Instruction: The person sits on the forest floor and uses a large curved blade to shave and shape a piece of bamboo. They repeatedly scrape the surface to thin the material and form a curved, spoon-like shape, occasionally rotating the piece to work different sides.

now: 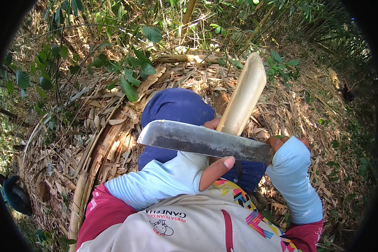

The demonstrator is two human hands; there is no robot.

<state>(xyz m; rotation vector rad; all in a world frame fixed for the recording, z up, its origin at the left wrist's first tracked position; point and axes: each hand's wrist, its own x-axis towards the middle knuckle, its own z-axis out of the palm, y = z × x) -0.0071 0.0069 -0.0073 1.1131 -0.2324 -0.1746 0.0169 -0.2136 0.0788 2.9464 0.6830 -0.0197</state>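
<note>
My right hand (pixel 278 143) is wrapped round the handle end of a machete (pixel 197 140). Its broad, dark-stained steel blade lies crosswise in front of me, with the tip toward the left. My left hand (pixel 215 172) grips a split length of pale bamboo (pixel 244 94), hollow side showing and its far end cut to a slanted point. The blade passes over the near part of the bamboo and hides much of my left hand; the thumb shows on the near side and a finger beyond the blade. The machete's handle is mostly covered by my right hand.
My knees in dark blue trousers (pixel 176 105) are beneath the blade. Dry leaves and bamboo litter (pixel 302 113) cover the ground. A long split bamboo strip (pixel 90 168) curves along the left, leafy stems (pixel 132 75) stand ahead, and a dark teal object (pixel 16 195) lies far left.
</note>
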